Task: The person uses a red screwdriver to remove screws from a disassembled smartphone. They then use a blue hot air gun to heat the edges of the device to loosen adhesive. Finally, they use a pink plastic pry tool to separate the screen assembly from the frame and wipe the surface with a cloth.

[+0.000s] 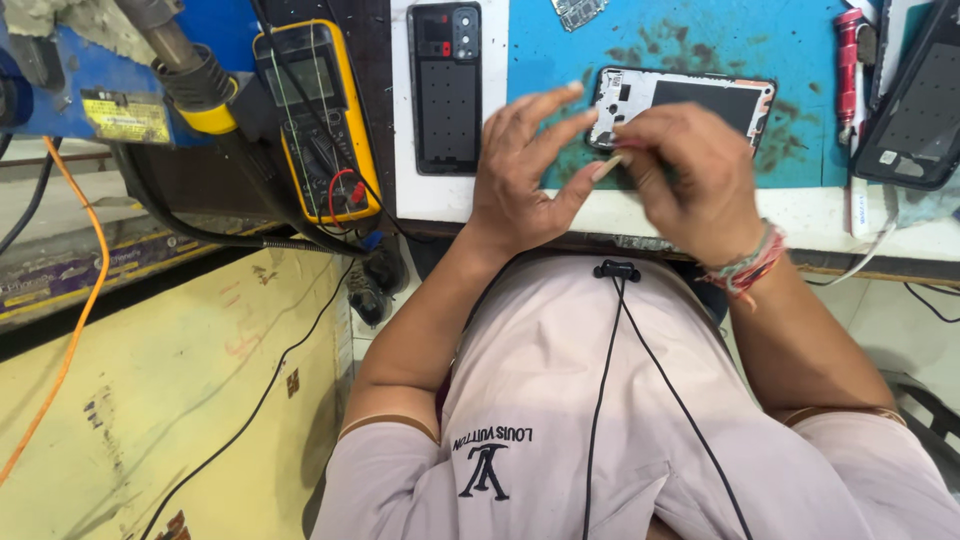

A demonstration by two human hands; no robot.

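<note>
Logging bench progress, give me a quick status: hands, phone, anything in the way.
Left hand open, fingers spread beside the opened phone. Right hand pinching a small tool at its edge. Multimeter off left, clear.

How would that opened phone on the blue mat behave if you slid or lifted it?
The opened phone looks thin and flat, so probably light and unlikely to roll. It lies on the blue mat, which likely resists sliding. Its exposed insides suggest fragility.

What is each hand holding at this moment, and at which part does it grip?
The right hand pinches something thin at the opened phone; what it is cannot be told. The left hand holds nothing, its fingers spread beside the phone's left end.
</note>
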